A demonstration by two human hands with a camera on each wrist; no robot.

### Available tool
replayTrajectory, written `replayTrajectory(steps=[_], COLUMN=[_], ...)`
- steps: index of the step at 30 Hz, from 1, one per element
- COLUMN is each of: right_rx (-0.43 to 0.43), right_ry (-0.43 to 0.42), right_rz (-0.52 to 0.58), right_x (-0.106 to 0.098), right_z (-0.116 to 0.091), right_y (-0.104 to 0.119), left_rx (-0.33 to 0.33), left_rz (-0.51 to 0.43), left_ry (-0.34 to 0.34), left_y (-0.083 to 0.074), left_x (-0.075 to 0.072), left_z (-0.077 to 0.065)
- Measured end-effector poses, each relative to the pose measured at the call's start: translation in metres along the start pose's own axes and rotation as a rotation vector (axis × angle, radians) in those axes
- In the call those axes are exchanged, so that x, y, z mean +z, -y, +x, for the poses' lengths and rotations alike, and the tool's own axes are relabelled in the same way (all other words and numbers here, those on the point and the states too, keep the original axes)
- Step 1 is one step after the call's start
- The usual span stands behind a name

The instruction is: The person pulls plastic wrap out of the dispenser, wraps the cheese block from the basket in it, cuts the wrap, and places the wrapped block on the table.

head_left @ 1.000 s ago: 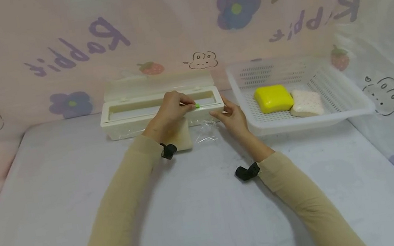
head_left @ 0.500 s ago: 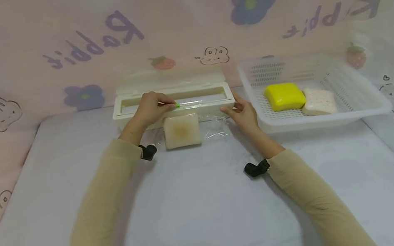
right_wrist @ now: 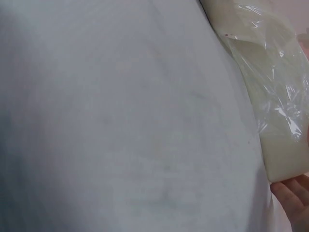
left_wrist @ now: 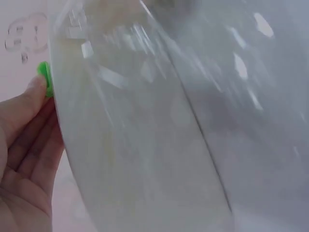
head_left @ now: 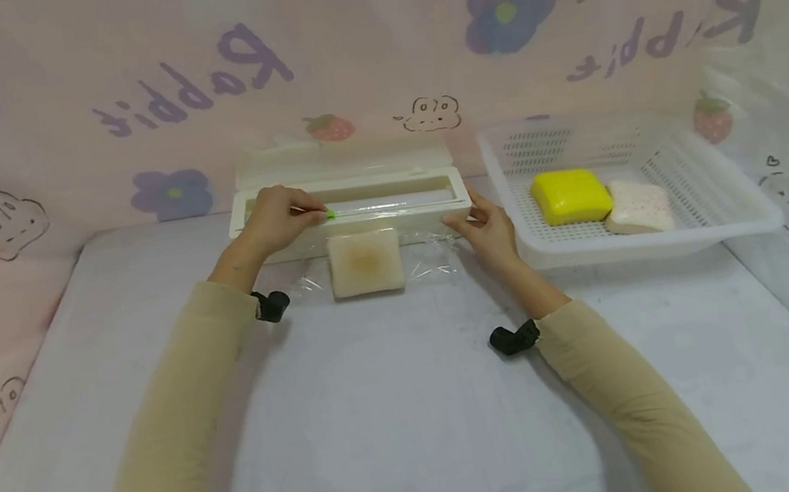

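A white cling film dispenser (head_left: 414, 220) stands at the back of the table with its lid (head_left: 345, 160) raised. My left hand (head_left: 274, 225) pinches the small green slide cutter (head_left: 330, 215) on the dispenser's front edge, left of its middle. My right hand (head_left: 490, 234) grips the dispenser's right end, thumb at the front and fingers around the side. Clear cling film (head_left: 430, 261) hangs over the front and spreads onto the table. A square, bread-like slice (head_left: 367, 263) with a browned middle lies before the dispenser, film around it. The left wrist view shows the cutter (left_wrist: 44, 78) between thumb and fingers.
To the right stands a white perforated basket (head_left: 636, 244) holding a yellow block (head_left: 571, 196) and a pale speckled piece (head_left: 639, 205) side by side. A printed curtain (head_left: 367, 48) hangs right behind the dispenser. White cloth (head_left: 403, 413) covers the table.
My left hand has moved left along the dispenser's front edge with the green cutter, uncovering the slice from view. My right hand keeps its grip on the right end. The head view has shifted slightly.
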State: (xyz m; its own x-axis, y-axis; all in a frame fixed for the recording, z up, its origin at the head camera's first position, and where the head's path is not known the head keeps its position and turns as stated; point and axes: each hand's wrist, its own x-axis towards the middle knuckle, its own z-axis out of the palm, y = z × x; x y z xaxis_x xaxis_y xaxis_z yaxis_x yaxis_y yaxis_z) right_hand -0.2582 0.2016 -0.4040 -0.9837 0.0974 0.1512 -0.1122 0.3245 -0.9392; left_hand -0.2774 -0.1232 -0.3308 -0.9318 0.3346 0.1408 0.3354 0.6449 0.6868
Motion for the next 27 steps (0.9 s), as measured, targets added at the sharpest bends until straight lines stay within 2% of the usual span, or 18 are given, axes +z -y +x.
replayTrajectory(steps=[8, 19, 25, 27], right_rx=[0.006, -0.021, -0.023, -0.024], right_ry=[-0.010, -0.004, 0.010, 0.005], right_rz=[0.010, 0.031, 0.010, -0.002], right_x=[-0.005, 0.000, 0.002, 0.001], right_z=[0.000, -0.001, 0.000, 0.001], right_y=[-0.002, 0.000, -0.001, 0.000], left_rx=[-0.029, -0.063, -0.023, -0.004], left_rz=[0.021, 0.017, 0.051, 0.075], left_ry=[-0.044, -0.027, -0.029, -0.051], left_y=[0.022, 0.032, 0.039, 0.043], left_x=[-0.019, -0.035, -0.045, -0.049], left_z=[-0.014, -0.028, -0.037, -0.042])
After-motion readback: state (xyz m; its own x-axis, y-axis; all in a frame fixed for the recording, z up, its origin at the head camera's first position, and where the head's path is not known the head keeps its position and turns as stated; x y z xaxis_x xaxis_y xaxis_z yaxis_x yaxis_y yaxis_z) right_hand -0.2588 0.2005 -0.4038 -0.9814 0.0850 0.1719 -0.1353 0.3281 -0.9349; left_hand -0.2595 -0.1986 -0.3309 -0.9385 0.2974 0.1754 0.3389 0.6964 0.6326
